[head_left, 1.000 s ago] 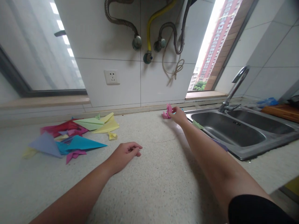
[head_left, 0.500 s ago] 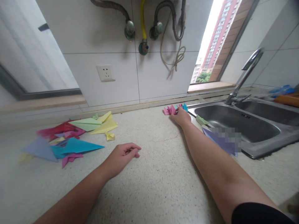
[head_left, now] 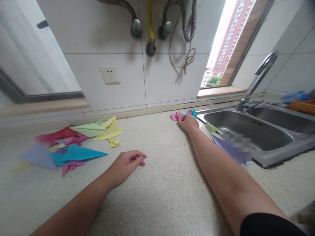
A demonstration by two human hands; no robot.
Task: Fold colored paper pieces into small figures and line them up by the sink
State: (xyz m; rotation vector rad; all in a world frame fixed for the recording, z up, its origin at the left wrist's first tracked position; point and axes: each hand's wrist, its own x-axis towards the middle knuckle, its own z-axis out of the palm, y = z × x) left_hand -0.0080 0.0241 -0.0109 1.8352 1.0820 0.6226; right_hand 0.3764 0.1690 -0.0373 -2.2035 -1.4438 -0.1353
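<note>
My right hand (head_left: 189, 124) reaches to the back of the counter, its fingers closed at a pink origami piece (head_left: 178, 116) in a small row of folded paper. A blue folded piece (head_left: 194, 113) stands at the right end of that row, and my hand covers part of the row. My left hand (head_left: 129, 165) rests on the countertop (head_left: 152, 196), fingers loosely curled in and nothing seen in them. Left of it lies a pile of folded paper: a blue paper plane (head_left: 82, 153), a yellow plane (head_left: 110, 131), a light green plane (head_left: 88, 130) and a small yellow piece (head_left: 114, 143).
A double steel sink (head_left: 275, 157) with a tap (head_left: 262, 73) is on the right. A purple folded paper (head_left: 227, 149) and a green one (head_left: 211, 127) lie by its edge, near my right forearm. Behind are a tiled wall, valves and a socket (head_left: 109, 76).
The view has shifted very slightly. My right hand stays at the pink origami with hardly any movement, and my left hand keeps its curled pose on the counter.
</note>
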